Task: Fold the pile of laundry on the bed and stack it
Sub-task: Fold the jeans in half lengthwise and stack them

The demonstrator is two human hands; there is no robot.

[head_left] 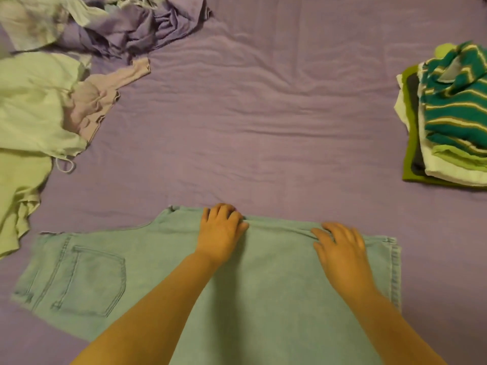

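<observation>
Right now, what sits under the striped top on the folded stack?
Under the striped top lie light green, white, dark and olive folded layers. Only their edges show; what garments they are is covered.

- A purple bedsheet (263, 127) lies spread out ahead of both hands. It also runs on past the left hand (221, 230) to its left and past the right hand (340, 248) to its right.
- Long shallow wrinkles cross the bedsheet from side to side well ahead of the hands, closest together straight ahead of them.
- Just ahead of the fingertips the bedsheet lies smoother, with only faint creases.
- Bare bedsheet also shows nearer than the hands, out beyond each forearm in the two lower corners of the view.
- A small grey patch (3, 50) sits at the far left edge, well ahead and left of the left hand. It is too blurred to identify.
</observation>
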